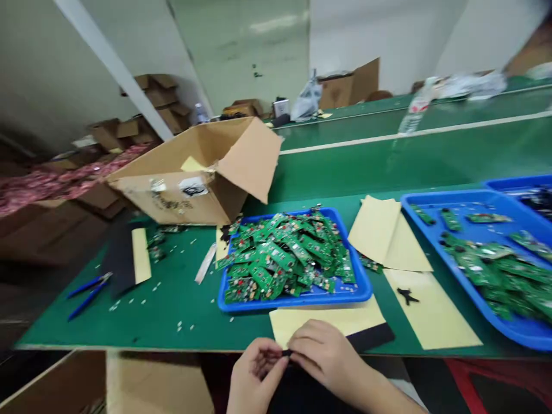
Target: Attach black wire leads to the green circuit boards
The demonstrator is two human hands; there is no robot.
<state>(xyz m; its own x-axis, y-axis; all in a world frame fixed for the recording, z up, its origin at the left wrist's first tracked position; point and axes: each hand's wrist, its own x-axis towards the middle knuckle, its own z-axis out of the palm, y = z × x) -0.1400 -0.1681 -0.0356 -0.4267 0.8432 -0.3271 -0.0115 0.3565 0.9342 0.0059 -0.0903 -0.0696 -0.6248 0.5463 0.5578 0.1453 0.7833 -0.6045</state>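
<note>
My left hand (pixel 257 371) and my right hand (pixel 321 351) meet at the table's front edge, fingertips pinched together. Between them is a small black piece (pixel 287 352), too small to name and mostly covered by the fingers. Both hands are closed on it. Under and behind my right hand lies a pale yellow sheet (pixel 297 322) with a black strip (pixel 371 337) at its right end. Just beyond stands a blue tray (pixel 297 300) heaped with green circuit boards (pixel 284 253).
An open cardboard box (pixel 181 201) stands behind left. Blue-handled pliers (pixel 88 293) and a black sheet (pixel 121 261) lie at left. To the right are yellow sheets (pixel 375 230), small black pieces (pixel 406 296) and a second blue tray (pixel 466 279) of boards. A bottle (pixel 417 109) stands farther back.
</note>
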